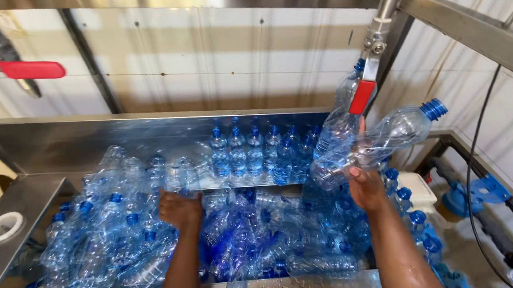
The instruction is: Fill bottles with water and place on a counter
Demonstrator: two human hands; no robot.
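Bottles (382,138), clear with blue caps, clutched aloft by right hand (366,187); left hand (180,208) reaching into basin (87,138) pile, fingers' state hidden.

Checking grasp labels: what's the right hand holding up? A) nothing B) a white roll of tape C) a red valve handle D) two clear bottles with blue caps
D: the right hand grips clear plastic bottles with blue caps, raised above the bottle-filled steel trough.

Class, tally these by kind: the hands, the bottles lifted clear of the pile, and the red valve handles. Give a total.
Hands: 2, left hand and right hand
Clear plastic bottles with blue caps held up by the right hand: 2
Red valve handles: 2
Total: 6
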